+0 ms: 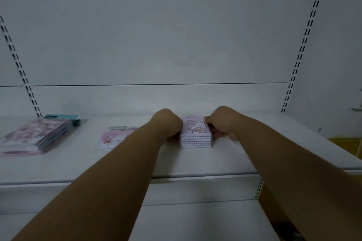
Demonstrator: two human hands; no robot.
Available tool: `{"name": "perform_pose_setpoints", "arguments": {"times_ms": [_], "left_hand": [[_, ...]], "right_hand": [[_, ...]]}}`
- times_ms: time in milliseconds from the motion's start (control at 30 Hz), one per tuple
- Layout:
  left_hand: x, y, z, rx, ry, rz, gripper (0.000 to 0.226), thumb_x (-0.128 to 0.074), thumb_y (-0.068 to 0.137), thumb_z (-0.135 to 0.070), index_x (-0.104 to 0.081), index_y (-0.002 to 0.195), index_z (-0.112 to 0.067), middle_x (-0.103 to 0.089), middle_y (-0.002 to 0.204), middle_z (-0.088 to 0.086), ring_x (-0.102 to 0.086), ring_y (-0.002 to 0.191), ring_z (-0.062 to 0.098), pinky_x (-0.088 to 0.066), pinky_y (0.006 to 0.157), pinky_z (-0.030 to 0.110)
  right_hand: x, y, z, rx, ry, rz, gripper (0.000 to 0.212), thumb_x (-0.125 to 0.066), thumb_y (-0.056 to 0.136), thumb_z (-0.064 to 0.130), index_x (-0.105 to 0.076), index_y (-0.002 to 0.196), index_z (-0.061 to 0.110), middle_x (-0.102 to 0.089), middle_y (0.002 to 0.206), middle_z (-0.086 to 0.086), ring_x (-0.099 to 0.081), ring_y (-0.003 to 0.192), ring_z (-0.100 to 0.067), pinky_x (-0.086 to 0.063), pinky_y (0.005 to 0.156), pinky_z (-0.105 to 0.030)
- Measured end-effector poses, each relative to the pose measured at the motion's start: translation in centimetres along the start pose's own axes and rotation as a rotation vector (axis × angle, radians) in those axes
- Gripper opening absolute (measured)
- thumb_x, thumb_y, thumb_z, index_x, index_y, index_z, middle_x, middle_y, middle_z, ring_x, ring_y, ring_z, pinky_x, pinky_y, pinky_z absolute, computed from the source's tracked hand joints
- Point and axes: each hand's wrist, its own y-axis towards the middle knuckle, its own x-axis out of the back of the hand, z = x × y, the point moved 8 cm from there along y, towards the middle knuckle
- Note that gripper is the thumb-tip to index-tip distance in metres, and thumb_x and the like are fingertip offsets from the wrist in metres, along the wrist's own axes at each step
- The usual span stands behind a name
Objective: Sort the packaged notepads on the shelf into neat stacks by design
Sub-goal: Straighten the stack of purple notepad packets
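Observation:
A stack of several lilac notepads [196, 136] with a white cartoon animal on the top cover stands on the white shelf [225, 160], right of centre. My left hand [168, 125] presses against its left side and my right hand [222, 123] against its right side, so both grip the stack. A pink notepad [115, 139] in clear wrap lies flat to the left, partly hidden by my left forearm. A fanned pile of pink patterned notepads [37, 136] sits at the far left, with a teal packet [62, 117] behind it.
The shelf's back panel [176, 45] rises right behind the stack. Slotted uprights [302, 45] stand at both sides. A lower shelf [195, 221] lies under my forearms. Something yellow [344, 145] shows past the shelf's right end.

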Motion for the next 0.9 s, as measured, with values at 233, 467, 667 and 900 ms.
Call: {"name": "perform_pose_setpoints", "arguments": {"times_ms": [233, 467, 667, 900], "left_hand": [[-0.3, -0.2, -0.3, -0.019, 0.383, -0.04, 0.03, -0.05, 0.099, -0.016, -0.062, 0.124, -0.005, -0.06, 0.096, 0.011, -0.052, 0.088, 0.022, -0.044, 0.086, 0.026], [0.1, -0.5, -0.3, -0.032, 0.34, -0.052, 0.034, -0.037, 0.104, -0.015, -0.065, 0.115, 0.0, -0.066, 0.114, 0.016, -0.064, 0.103, 0.027, -0.047, 0.082, 0.027], [0.8, -0.7, 0.5, -0.034, 0.17, -0.078, 0.033, -0.037, 0.104, -0.024, -0.062, 0.104, -0.002, -0.064, 0.11, 0.017, -0.061, 0.097, 0.029, -0.049, 0.085, 0.031], [0.4, -2.6, 1.5, -0.056, 0.169, 0.043, 0.041, -0.054, 0.099, -0.026, -0.07, 0.089, 0.009, -0.075, 0.079, 0.022, -0.068, 0.063, 0.032, -0.062, 0.07, 0.041]], "right_hand": [[-0.3, 0.1, 0.1, 0.011, -0.016, -0.018, 0.03, -0.056, 0.097, 0.014, -0.054, 0.071, 0.001, -0.061, 0.069, -0.019, -0.057, 0.053, -0.03, -0.048, 0.05, -0.033], [-0.5, -0.3, 0.4, 0.028, -0.026, -0.022, 0.03, -0.055, 0.097, 0.019, -0.055, 0.072, 0.002, -0.068, 0.09, -0.029, -0.068, 0.078, -0.042, -0.056, 0.076, -0.052], [0.1, -1.1, 0.5, 0.034, -0.027, -0.042, 0.039, -0.051, 0.099, 0.026, -0.06, 0.08, -0.006, -0.068, 0.077, -0.024, -0.068, 0.064, -0.038, -0.06, 0.07, -0.046], [0.2, -4.5, -0.9, 0.013, -0.234, -0.011, 0.044, -0.049, 0.099, 0.035, -0.067, 0.092, -0.005, -0.062, 0.072, -0.015, -0.052, 0.048, -0.021, -0.044, 0.045, -0.026]]}}
